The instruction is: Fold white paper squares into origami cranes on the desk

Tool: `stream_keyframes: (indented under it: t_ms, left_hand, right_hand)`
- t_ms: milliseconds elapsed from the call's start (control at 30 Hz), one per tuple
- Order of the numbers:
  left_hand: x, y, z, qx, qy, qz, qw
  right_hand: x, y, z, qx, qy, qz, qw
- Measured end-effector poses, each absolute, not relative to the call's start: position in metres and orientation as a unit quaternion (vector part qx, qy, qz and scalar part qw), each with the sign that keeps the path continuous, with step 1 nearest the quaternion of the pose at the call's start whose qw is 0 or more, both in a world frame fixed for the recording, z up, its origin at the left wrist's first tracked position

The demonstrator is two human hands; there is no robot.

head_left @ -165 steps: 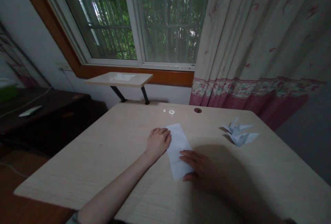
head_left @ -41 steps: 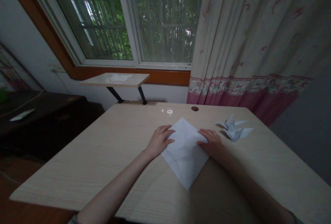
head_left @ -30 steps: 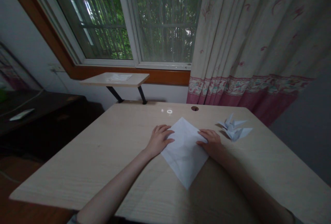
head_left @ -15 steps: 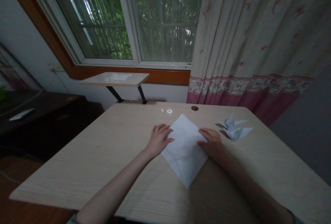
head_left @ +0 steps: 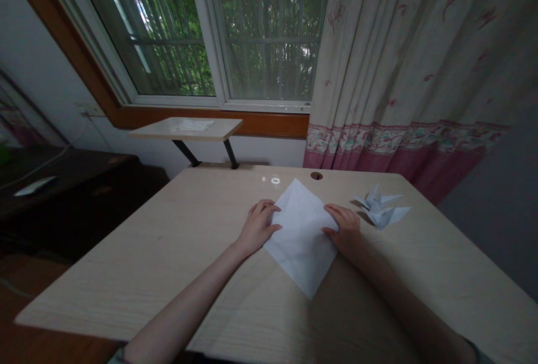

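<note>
A white square paper sheet (head_left: 300,238) lies cornerwise on the light wooden table (head_left: 168,252), one corner pointing at me and its far corner slightly raised. My left hand (head_left: 257,228) grips the sheet's left corner, fingers curled over the edge and thumb against the paper. My right hand (head_left: 343,228) holds the right corner the same way. Both forearms rest low over the table.
Folded white paper cranes (head_left: 380,210) sit on the table right of my right hand. A round cable hole (head_left: 316,175) is near the far edge. Beyond are a small raised shelf (head_left: 187,127), a window and a curtain (head_left: 412,73); a dark cabinet (head_left: 63,179) stands left.
The paper, a folded strip 5.5 s ago, is now unfolded to a square. In the last half second both hands closed on its side corners and it shifted slightly away, far corner rising.
</note>
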State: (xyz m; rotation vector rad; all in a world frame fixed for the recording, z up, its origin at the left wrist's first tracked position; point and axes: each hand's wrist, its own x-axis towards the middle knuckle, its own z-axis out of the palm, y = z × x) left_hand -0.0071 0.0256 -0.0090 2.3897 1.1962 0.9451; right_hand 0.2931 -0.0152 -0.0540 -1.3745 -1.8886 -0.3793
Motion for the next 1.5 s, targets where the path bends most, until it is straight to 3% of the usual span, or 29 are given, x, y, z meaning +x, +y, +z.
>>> stream_keyframes:
  t_ms: [133,600,833,1300,1500]
  left_hand:
    - [-0.005,0.023,-0.006,0.831,0.375,0.357,0.203]
    - [-0.004,0.027,-0.014,0.817,0.336,0.419,0.208]
    - [-0.006,0.02,-0.01,0.801,0.368,0.398,0.254]
    - [-0.005,0.014,-0.001,0.749,0.291,0.448,0.391]
    - [-0.006,0.014,-0.002,0.756,0.279,0.442,0.395]
  right_hand:
    - [0.292,-0.017,-0.052,-0.549,-0.731,-0.14,0.379]
    - [0.287,-0.018,-0.049,-0.537,-0.716,-0.131,0.426]
    - [0.288,-0.028,-0.032,-0.529,-0.713,-0.037,0.459]
    - [0.288,-0.035,-0.027,-0.494,-0.7,0.037,0.514]
    - [0.282,-0.037,-0.022,-0.49,-0.701,0.037,0.516]
